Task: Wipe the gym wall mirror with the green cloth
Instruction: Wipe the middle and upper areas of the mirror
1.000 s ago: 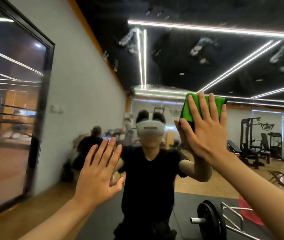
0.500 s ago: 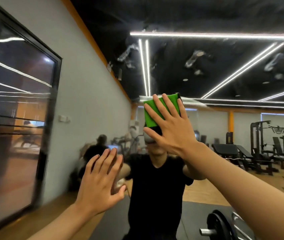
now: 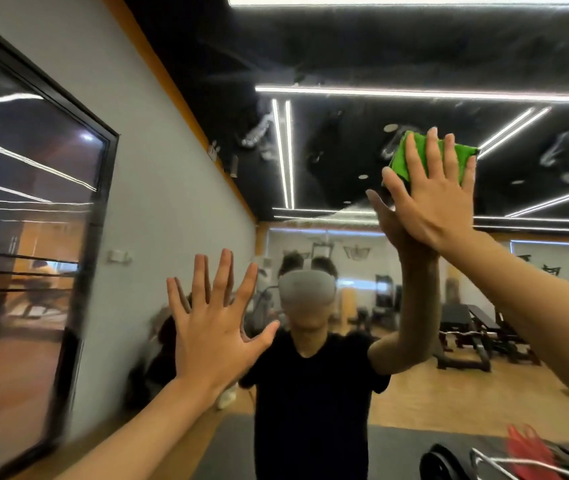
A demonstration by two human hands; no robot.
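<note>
The wall mirror (image 3: pixel 342 157) fills most of the head view and shows smudges high up. My right hand (image 3: pixel 432 202) is raised at the upper right and presses the folded green cloth (image 3: pixel 400 163) flat against the glass, with fingers spread over it. My left hand (image 3: pixel 213 330) is lower and left of centre, held up at the glass palm forward with fingers apart and holding nothing. The reflection shows a person in a black shirt with a headset, and both mirrored arms.
A grey side wall with a dark-framed glass door (image 3: pixel 33 258) runs along the left. Reflected in the mirror are gym benches and machines (image 3: pixel 466 337) at the right, and a barbell plate (image 3: pixel 437 462) and something red (image 3: pixel 525 448) at the bottom right.
My right hand has swept the green cloth up and to the right across the mirror. My left hand has stayed spread at the glass. The view has tilted upward.
</note>
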